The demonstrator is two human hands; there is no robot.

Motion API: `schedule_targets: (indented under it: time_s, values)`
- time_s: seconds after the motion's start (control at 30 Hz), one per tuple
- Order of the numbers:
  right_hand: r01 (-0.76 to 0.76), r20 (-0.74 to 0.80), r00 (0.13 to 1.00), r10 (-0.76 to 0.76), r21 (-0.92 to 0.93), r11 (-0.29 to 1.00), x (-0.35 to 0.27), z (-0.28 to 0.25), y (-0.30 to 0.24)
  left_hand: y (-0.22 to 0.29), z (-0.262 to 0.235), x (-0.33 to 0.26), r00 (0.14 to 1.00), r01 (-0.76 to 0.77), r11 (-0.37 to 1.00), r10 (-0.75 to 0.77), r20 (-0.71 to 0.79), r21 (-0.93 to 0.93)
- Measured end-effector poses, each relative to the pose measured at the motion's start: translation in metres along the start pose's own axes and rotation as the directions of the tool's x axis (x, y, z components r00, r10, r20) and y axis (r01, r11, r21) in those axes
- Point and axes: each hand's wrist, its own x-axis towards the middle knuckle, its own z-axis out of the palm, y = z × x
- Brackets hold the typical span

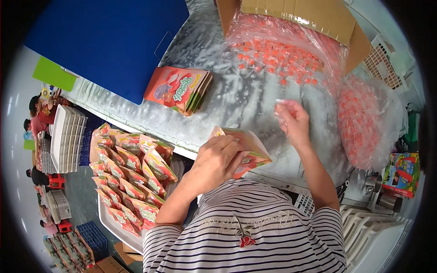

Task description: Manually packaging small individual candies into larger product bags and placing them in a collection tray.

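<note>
My left hand (217, 157) is closed on a red and pink printed pouch (253, 164), held just above the table's near edge. The pouch's upper side bulges, and the fingers cover part of it. To the right, my right hand (293, 119) is raised over the grey table (236, 98), its fingers pinched on a small clear wrapper (283, 101). What the wrapper holds is too small to make out. Further off lies a stack of flat matching pouches (177, 88). Small red-orange wrapped pieces (291, 61) are spread at the mouth of a tipped cardboard box (300, 13).
At my left a white tray (111, 223) holds rows of filled pouches. A large blue panel (104, 41) covers the table's far left. On the right sit a clear bag of red pieces (362, 123), a white basket (384, 61) and stacked white trays (371, 236). People work in the far left background.
</note>
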Motion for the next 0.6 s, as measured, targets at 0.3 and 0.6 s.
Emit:
schedule_targets:
  time_s: [0.3,0.6]
  values:
    - [-0.049,0.258,0.961,-0.103,0.522,0.852,-0.019,0.042,-0.081,0.005,0.014,0.015,0.996,-0.079,0.997,0.080,0.033,-0.019]
    - [0.244,0.282,0.923,-0.263,0.102,0.964,-0.039,0.032,-0.068,-0.002,0.021,0.023,0.991,-0.020,0.996,0.032,0.133,-0.089]
